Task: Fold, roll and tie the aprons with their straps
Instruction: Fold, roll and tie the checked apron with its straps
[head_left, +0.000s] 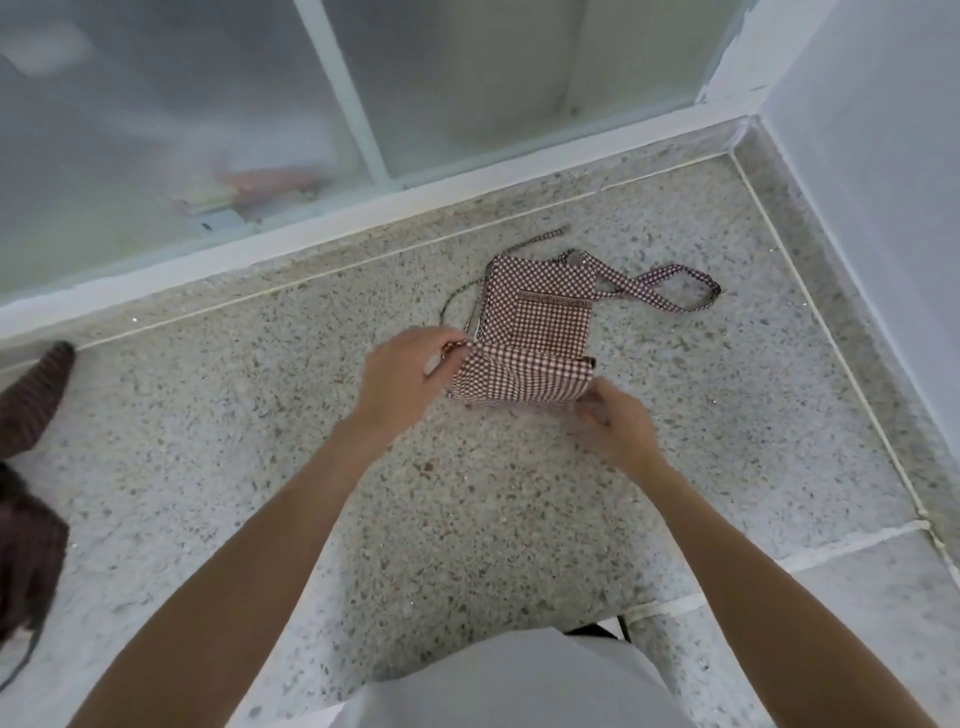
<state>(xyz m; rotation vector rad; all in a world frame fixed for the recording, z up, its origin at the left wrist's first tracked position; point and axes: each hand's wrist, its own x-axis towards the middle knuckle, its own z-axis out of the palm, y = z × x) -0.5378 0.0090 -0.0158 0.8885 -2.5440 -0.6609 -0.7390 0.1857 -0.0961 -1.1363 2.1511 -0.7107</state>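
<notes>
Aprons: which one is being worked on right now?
The brown-and-white checked apron at floor centre, gripped at its near folded edge by both hands: left, right. The darker fabric pieces at far left lie untouched.

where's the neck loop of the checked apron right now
In the head view the neck loop lies flat on the speckled floor, trailing right from the far end of the checked apron, beyond both hands and toward the right wall.
</notes>
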